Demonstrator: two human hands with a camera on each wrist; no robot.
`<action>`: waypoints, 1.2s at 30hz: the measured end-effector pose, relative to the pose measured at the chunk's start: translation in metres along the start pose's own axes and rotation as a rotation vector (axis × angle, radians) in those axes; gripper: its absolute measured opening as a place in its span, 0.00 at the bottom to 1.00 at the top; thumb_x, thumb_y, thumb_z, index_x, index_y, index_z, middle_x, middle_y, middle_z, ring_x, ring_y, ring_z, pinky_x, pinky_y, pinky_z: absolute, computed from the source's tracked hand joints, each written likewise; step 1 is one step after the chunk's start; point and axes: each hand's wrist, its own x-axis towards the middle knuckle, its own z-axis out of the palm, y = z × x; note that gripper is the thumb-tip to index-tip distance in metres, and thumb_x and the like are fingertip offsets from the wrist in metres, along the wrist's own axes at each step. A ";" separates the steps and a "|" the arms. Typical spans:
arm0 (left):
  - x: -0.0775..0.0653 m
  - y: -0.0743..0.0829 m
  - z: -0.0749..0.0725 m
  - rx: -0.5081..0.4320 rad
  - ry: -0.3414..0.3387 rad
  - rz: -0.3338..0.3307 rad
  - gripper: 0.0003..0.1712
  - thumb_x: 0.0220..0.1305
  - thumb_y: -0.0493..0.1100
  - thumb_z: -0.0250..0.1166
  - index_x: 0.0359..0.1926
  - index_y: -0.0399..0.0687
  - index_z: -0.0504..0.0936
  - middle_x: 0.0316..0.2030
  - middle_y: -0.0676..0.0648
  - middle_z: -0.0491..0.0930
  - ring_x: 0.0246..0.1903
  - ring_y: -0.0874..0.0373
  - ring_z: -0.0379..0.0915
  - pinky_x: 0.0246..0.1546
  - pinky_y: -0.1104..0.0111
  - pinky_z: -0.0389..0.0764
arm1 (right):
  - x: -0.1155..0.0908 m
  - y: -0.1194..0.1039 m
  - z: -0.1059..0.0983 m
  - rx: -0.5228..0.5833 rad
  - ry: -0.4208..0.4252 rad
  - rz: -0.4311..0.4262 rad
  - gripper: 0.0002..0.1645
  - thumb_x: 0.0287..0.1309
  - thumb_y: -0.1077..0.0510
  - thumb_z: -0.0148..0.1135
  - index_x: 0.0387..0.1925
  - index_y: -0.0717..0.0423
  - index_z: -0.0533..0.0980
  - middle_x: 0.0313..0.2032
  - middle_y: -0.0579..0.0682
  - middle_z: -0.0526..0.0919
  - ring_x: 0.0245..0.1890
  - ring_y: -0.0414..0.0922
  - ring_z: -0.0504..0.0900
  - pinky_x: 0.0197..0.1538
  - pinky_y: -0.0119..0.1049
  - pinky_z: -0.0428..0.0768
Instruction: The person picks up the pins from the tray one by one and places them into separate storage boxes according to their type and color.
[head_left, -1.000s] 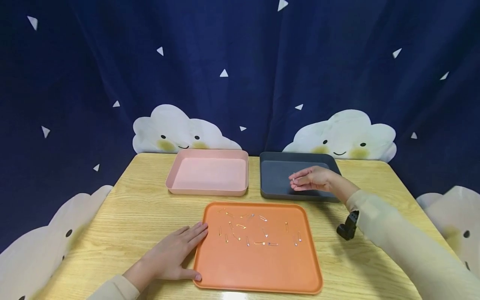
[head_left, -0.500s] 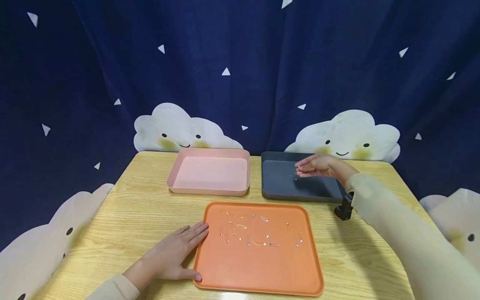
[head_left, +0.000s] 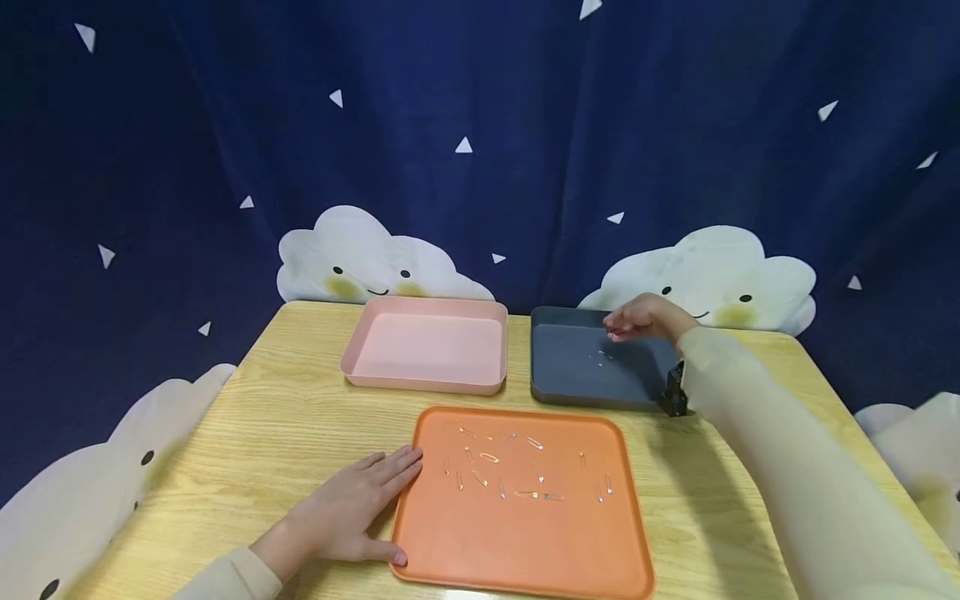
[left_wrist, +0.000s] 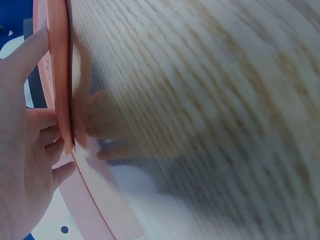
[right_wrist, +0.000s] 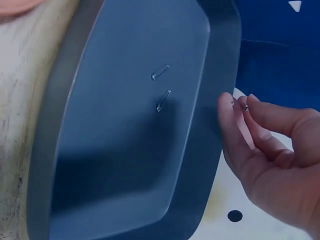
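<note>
My left hand [head_left: 348, 508] lies against the left edge of the orange tray [head_left: 517, 550], its fingers extended over the rim; the left wrist view shows fingers [left_wrist: 37, 45] at that rim. Silver and gold safety pins [head_left: 490, 457] are scattered over the tray's upper half. Above the dark grey tray [head_left: 562, 387], at its far right part, is my right hand [head_left: 648, 317]. Its thumb and fingertips pinch a small silver safety pin [right_wrist: 244, 106], mostly hidden by the fingers. Two more silver safety pins [right_wrist: 161, 72] lie on the grey tray's floor.
A pink tray [head_left: 431, 386] stands at the back left, beside the grey one. All three trays sit on a wooden table [head_left: 285, 417]. Behind it hangs a dark blue curtain [head_left: 390, 167] with clouds and white triangles.
My right hand has moved farther back and to the right over the grey tray. Small silver pins now show on its floor, earlier behind the hand. My left hand stays at the orange tray.
</note>
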 end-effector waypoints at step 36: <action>0.001 0.002 0.004 0.023 0.010 -0.004 0.61 0.53 0.84 0.50 0.70 0.39 0.66 0.71 0.41 0.67 0.71 0.50 0.65 0.65 0.55 0.73 | -0.013 -0.002 0.019 -0.318 0.027 -0.003 0.15 0.67 0.67 0.46 0.25 0.65 0.73 0.15 0.42 0.74 0.20 0.35 0.77 0.35 0.32 0.84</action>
